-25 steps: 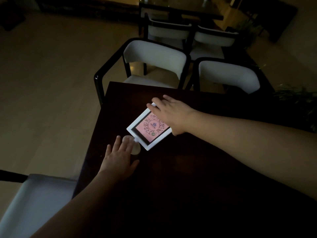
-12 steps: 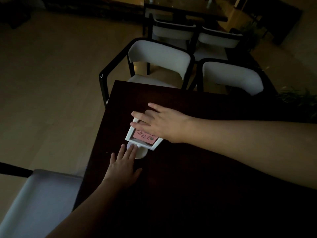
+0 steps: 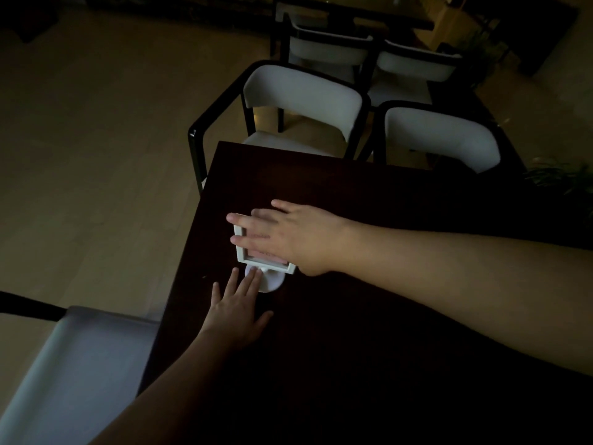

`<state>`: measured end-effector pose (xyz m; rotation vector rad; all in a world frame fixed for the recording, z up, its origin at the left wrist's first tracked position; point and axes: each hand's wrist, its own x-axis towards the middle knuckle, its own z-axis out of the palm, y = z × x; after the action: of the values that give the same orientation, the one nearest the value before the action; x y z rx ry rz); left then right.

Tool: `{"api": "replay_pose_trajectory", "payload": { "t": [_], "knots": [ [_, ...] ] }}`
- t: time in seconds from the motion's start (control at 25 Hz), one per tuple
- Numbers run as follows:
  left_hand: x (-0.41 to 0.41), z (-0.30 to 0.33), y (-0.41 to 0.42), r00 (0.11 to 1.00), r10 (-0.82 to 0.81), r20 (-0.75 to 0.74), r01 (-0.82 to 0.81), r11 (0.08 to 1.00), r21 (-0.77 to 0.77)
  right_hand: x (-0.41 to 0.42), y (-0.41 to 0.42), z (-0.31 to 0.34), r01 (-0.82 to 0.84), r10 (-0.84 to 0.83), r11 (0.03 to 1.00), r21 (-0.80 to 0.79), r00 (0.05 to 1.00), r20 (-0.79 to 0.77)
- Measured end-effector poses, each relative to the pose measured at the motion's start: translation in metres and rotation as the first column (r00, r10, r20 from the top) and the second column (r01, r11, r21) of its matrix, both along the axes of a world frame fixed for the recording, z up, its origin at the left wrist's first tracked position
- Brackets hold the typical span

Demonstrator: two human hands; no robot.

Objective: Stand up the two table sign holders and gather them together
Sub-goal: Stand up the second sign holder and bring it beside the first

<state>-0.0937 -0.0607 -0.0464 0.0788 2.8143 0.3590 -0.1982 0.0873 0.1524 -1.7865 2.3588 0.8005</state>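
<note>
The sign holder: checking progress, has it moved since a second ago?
Yes. The sign holder has tipped up from lying flat, its frame rising off the table above the round base.

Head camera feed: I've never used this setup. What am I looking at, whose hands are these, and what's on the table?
There is no machine: a person wears one camera on the head, looking down at their own bare arms. The dark table carries one white sign holder with a pink card. The right hand lies over its frame, fingers spread across the top. The left hand rests flat, fingertips on the round base. White chairs stand beyond. A second holder is not visible.
</note>
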Motion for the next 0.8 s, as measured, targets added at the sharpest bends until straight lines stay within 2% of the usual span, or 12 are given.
{"api": "replay_pose_trajectory", "payload": {
  "t": [0.08, 0.2, 0.28, 0.36, 0.52, 0.68, 0.8],
  "knots": [
    [0.000, -0.001, -0.001, 1.000, -0.003, -0.001, 0.003, 1.000, -0.001, 0.007, 0.012, -0.003, 0.178, -0.141, 0.960, -0.215, 0.974, 0.177],
    [0.003, -0.002, -0.003, 1.000, 0.003, -0.004, -0.003, 1.000, -0.013, 0.029, 0.038, -0.024, 0.417, -0.310, 0.755, -0.505, 0.907, 0.285],
    [0.005, -0.003, -0.004, 1.000, 0.018, -0.015, -0.019, 0.999, -0.031, 0.054, 0.054, -0.048, 0.519, -0.398, 0.617, -0.592, 0.854, 0.335],
    [0.007, -0.005, -0.007, 0.998, 0.044, -0.041, -0.046, 0.998, -0.044, 0.081, 0.062, -0.076, 0.589, -0.448, 0.559, -0.584, 0.807, 0.385],
    [0.009, -0.008, -0.013, 0.994, 0.074, -0.074, -0.077, 0.996, -0.040, 0.108, 0.055, -0.132, 0.666, -0.467, 0.584, -0.464, 0.743, 0.480],
    [0.014, -0.010, -0.019, 0.995, 0.031, -0.091, -0.035, 0.999, -0.041, 0.107, 0.036, -0.175, 0.786, -0.551, 0.543, -0.297, 0.600, 0.580],
    [0.017, -0.012, -0.021, 0.995, -0.028, -0.100, 0.022, 0.998, -0.056, 0.103, 0.023, -0.197, 0.814, -0.597, 0.542, -0.208, 0.547, 0.587]
  ]
}}
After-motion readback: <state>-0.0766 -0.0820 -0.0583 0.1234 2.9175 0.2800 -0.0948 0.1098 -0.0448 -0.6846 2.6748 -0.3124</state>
